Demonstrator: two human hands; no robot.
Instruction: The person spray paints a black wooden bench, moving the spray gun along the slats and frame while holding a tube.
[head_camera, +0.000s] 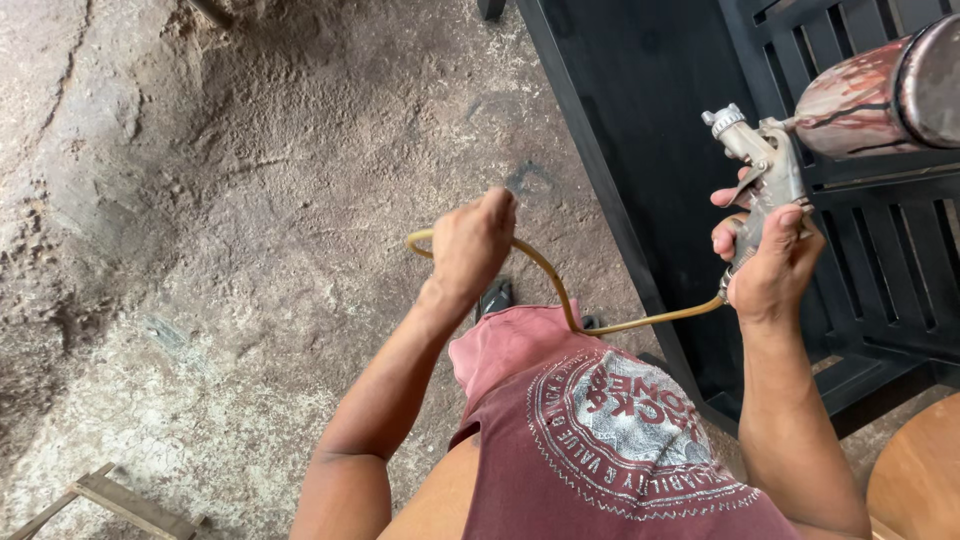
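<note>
A view looking straight down from a person's head at their two bare hands, over a rough, stained concrete floor (200, 200).

The right hand (775, 265) is closed around the grip of a metal spray gun (765, 170), with its fingers (727, 238) curled round the front of the handle near the trigger. The gun points away from the person, and its paint-streaked metal cup (880, 95) juts out toward the upper right corner of the view. The gun is held over a black painted piece of slatted furniture (870, 260), which lies on the floor along the right side; its flat black panel (650, 130) runs diagonally beside the slats.

The left hand (472, 245) is closed in a fist around a thin yellowish air hose (560, 295). The hose loops out just left of this hand, passes through the fist, dips down in front of the person's body, and rises again to join the bottom of the spray gun's handle.

The person wears a faded red sleeveless shirt (600, 440) with a round pale print. A dark shoe (495, 297) shows just below the left hand. A wooden strip (120, 505) lies on the floor at the lower left corner, and a rounded tan wooden surface (920, 480) sits at the lower right corner.
</note>
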